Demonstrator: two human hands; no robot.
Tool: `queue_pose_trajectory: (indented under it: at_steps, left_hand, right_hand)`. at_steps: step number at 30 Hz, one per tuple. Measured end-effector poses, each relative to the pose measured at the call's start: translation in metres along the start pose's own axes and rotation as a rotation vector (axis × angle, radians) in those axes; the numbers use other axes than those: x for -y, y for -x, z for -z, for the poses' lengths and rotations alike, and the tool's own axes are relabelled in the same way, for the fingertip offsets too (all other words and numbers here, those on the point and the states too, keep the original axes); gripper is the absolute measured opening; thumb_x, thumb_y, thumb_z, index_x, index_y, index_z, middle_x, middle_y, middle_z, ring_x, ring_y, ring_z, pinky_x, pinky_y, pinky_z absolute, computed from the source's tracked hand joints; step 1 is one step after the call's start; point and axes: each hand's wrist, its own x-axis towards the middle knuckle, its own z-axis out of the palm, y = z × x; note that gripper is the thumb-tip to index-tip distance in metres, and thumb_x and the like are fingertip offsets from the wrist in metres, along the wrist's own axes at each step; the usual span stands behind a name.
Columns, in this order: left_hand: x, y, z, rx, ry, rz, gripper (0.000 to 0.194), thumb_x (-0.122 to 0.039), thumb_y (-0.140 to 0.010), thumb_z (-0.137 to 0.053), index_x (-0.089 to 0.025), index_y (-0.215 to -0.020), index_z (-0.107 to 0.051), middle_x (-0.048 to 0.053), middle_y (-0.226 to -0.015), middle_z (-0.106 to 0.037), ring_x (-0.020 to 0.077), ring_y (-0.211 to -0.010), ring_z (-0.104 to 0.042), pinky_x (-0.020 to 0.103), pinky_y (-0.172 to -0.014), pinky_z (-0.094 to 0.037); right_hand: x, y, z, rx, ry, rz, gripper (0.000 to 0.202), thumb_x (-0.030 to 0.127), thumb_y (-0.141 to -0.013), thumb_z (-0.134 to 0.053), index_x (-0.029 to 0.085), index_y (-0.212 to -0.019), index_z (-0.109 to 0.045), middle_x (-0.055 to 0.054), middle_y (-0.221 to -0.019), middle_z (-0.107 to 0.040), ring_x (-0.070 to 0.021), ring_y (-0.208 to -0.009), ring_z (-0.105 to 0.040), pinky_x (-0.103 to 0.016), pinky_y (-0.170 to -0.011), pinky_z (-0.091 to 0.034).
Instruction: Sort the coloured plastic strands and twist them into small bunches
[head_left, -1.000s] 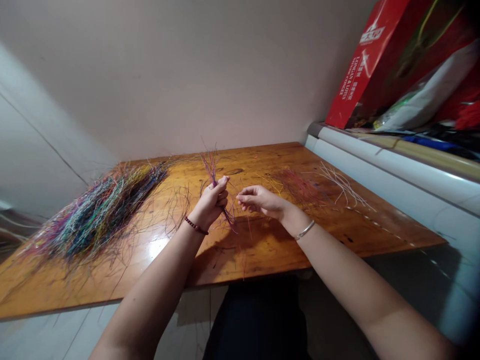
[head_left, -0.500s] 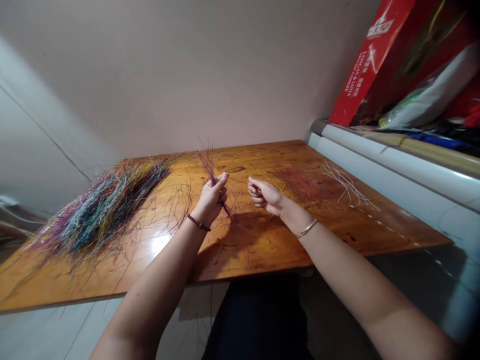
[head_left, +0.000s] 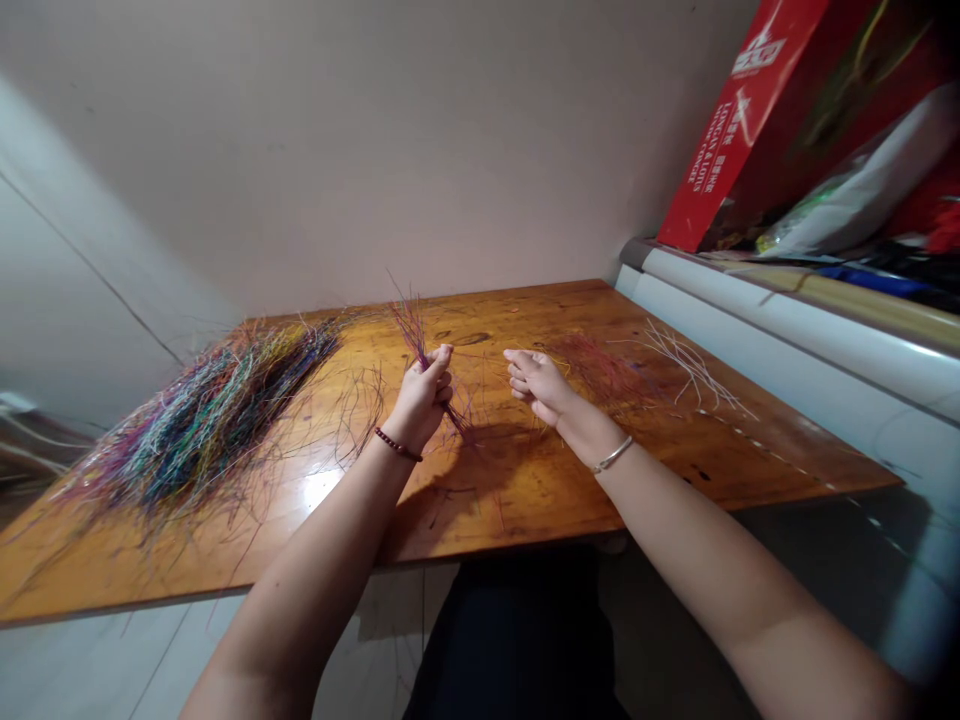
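My left hand (head_left: 429, 385) is closed around a small bundle of thin red and purple wires (head_left: 409, 328). The strands stick out above the fist and below it. To its right, my right hand (head_left: 536, 382) is pinched, thumb against forefinger. One fine reddish wire (head_left: 480, 355) runs across the gap between the two hands, its right end at the pinching fingertips. Both hands are above the wooden table (head_left: 555, 505). Loose dark wires (head_left: 360, 405) lie to the left of my left hand.
A large heap of many-coloured wires (head_left: 225, 420) covers the table's left side. Right of my right hand lie a patch of red wires (head_left: 607, 368) and some white wires (head_left: 694, 370). A red box (head_left: 739, 130) and a white bag (head_left: 862, 185) stand on the right-hand ledge.
My right hand has shifted slightly to the right, away from my left hand, and its pinch has turned a little. My left hand has barely moved and still holds the bundle.
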Motion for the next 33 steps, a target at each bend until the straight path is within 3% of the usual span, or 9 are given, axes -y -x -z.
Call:
queue_pose_trajectory:
  at_steps: [9, 22, 25, 29, 33]
  left_hand:
    - [-0.002, 0.000, 0.000, -0.017, 0.011, -0.007, 0.031, -0.029, -0.067, -0.077, -0.015, -0.075, -0.050, -0.012, -0.051, -0.021, -0.0005, -0.036, -0.016, 0.015, -0.032, -0.011]
    - [-0.007, 0.000, 0.000, -0.041, 0.061, -0.009, 0.032, -0.027, -0.065, -0.078, -0.015, -0.075, -0.050, -0.012, -0.051, -0.021, -0.0004, -0.035, -0.017, 0.015, -0.032, -0.010]
    - [-0.009, 0.001, 0.000, -0.030, 0.066, -0.003, 0.033, -0.028, -0.065, -0.078, -0.016, -0.074, -0.049, -0.011, -0.051, -0.021, -0.0003, -0.035, -0.018, 0.015, -0.032, -0.010]
    - [-0.011, 0.001, 0.001, -0.034, 0.068, -0.019, 0.032, -0.029, -0.066, -0.078, -0.016, -0.079, -0.051, -0.012, -0.051, -0.021, -0.0004, -0.035, -0.019, 0.015, -0.032, -0.010]
    - [-0.011, 0.000, 0.003, -0.054, 0.066, -0.031, 0.032, -0.030, -0.067, -0.077, -0.016, -0.081, -0.052, -0.012, -0.049, -0.019, 0.0001, -0.034, -0.019, 0.015, -0.032, -0.010]
  right_hand:
    - [0.003, -0.004, 0.008, -0.114, -0.070, 0.106, 0.050, 0.028, -0.067, -0.068, 0.021, -0.058, -0.020, 0.011, -0.048, -0.015, -0.0016, -0.037, -0.013, -0.017, -0.035, -0.013]
    - [0.006, -0.004, 0.009, -0.131, -0.033, 0.059, 0.043, 0.028, -0.070, -0.066, 0.022, -0.059, -0.024, 0.011, -0.047, -0.017, -0.0027, -0.038, -0.012, -0.019, -0.036, -0.011]
    - [0.006, -0.004, 0.013, 0.010, -0.015, -0.028, 0.043, 0.032, -0.073, -0.062, 0.022, -0.060, -0.023, 0.011, -0.048, -0.017, -0.0039, -0.039, -0.011, -0.020, -0.037, -0.009]
    - [0.010, 0.001, 0.017, 0.330, 0.036, -0.197, 0.043, 0.041, -0.084, -0.052, 0.021, -0.059, -0.022, 0.008, -0.051, -0.017, -0.0056, -0.042, -0.011, -0.021, -0.039, -0.011]
    - [0.013, 0.009, 0.014, 0.555, 0.110, -0.248, 0.042, 0.044, -0.087, -0.048, 0.020, -0.059, -0.029, 0.007, -0.054, -0.020, -0.0060, -0.044, -0.014, -0.021, -0.040, -0.014]
